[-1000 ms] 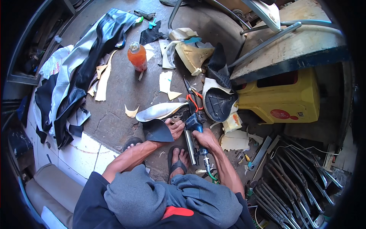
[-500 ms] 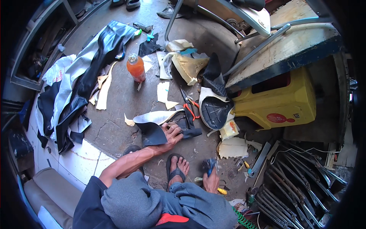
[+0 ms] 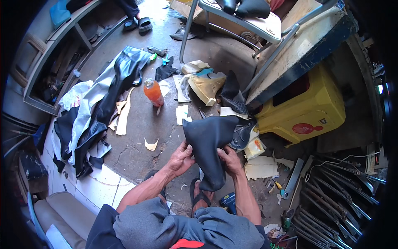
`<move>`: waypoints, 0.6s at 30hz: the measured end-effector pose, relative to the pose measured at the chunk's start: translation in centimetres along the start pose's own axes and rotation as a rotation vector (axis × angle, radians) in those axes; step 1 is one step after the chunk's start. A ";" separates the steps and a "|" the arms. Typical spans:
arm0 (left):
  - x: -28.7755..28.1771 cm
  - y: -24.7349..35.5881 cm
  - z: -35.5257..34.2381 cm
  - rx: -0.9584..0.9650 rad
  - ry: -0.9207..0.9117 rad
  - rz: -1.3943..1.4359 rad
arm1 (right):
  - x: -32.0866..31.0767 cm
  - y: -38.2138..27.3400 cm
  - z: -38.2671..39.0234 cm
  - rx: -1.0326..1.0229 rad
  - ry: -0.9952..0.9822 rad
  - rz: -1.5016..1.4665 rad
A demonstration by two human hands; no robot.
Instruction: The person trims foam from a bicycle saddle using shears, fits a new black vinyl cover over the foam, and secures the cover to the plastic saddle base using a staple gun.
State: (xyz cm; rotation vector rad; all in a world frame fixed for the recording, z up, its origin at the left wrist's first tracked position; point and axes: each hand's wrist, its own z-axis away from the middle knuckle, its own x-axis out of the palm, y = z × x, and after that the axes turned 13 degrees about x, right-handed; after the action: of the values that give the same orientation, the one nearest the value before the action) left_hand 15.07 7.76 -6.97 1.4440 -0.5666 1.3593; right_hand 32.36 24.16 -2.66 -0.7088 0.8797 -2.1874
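Observation:
Both my hands hold up a smooth black seat cover point(image 3: 207, 135), broad at its far end and tapering toward me. My left hand point(image 3: 181, 159) is closed on its left edge, thumb on top. The right edge is gripped by my right hand point(image 3: 230, 161), its thumb also on the black surface and its fingers partly hidden beneath. Just past the cover, a black ribbed seat base point(image 3: 242, 137) lies on the floor, partly covered. A blue and black power tool point(image 3: 228, 202) rests by my right forearm. The cover's underside is out of sight.
An orange drink bottle point(image 3: 154, 92) stands beyond my left hand. Silver-black sheet material point(image 3: 103, 99) spreads at the left. Foam pieces point(image 3: 204, 89) lie ahead near a metal-legged chair point(image 3: 265, 27). A yellow plastic stool point(image 3: 304, 108) and stacked metal frames point(image 3: 327, 195) fill the right side.
The seat cover has been lifted off the floor and turned smooth side up. My right hand has let go of the blue power tool and taken the cover's right edge.

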 end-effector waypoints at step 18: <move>2.4 2.8 6.0 -0.190 -0.477 -1.692 | 0.9 0.5 -2.4 0.036 -0.077 1.036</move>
State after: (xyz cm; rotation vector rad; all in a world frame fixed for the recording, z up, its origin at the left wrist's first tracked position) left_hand 15.89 2.15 -2.74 1.3810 0.3086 -0.3647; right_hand 30.40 24.11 -4.35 -0.2067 0.8837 -1.2326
